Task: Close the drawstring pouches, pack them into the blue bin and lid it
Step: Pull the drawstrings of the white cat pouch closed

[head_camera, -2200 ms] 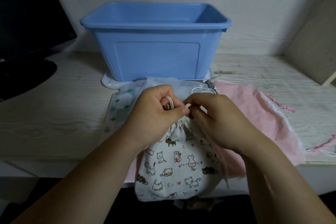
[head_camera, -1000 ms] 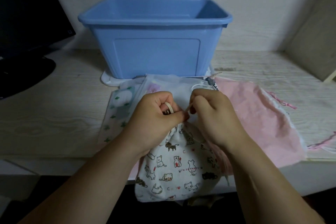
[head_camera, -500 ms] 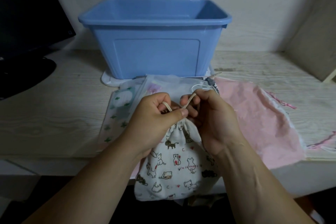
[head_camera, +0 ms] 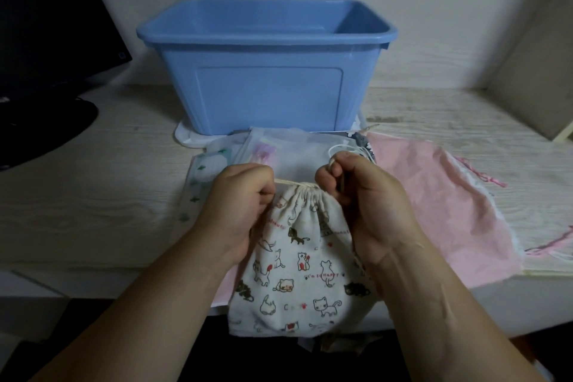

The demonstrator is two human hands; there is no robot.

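A white cat-print drawstring pouch [head_camera: 297,270] hangs over the desk's front edge, its mouth gathered tight. My left hand [head_camera: 238,205] grips the cream drawstring [head_camera: 286,182] on the pouch's left. My right hand [head_camera: 369,205] grips the cord on its right side. The open blue bin [head_camera: 263,71] stands behind, on a white lid [head_camera: 186,138]. Under the hands lie a white pouch [head_camera: 294,152] and a leaf-print pouch [head_camera: 210,164]. A pink pouch [head_camera: 449,201] lies flat to the right.
A dark monitor [head_camera: 46,25] and its base stand at the far left. A beige panel [head_camera: 539,80] rises at the far right. A cream pouch with pink cord [head_camera: 558,257] lies at the right edge. The wooden desk [head_camera: 93,195] ends just below the hands.
My hands have drawn apart sideways, pulling the cord taut, and the cat-print pouch's mouth has cinched tighter.
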